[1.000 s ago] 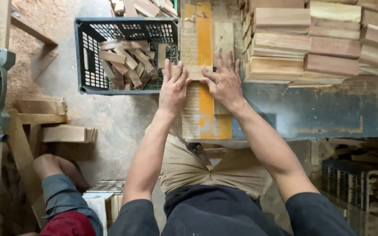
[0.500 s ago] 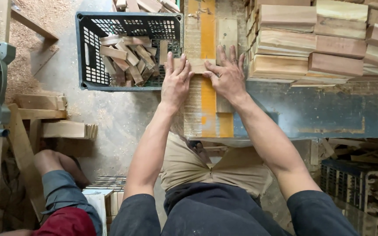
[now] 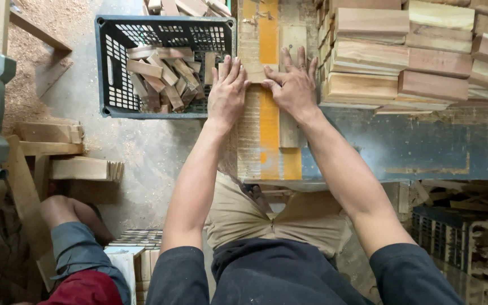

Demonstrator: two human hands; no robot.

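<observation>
Both hands, left hand (image 3: pixel 227 90) and right hand (image 3: pixel 293 86), press flat, fingers spread, on a small wood block (image 3: pixel 253 72) atop the worn blue-and-yellow tabletop (image 3: pixel 402 148); sawdust floor (image 3: pixel 142 152) beside

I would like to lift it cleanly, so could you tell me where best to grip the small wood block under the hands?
Grip the wood block by its two short ends, from above. It lies flat, with the left hand and right hand already flanking it.
</observation>
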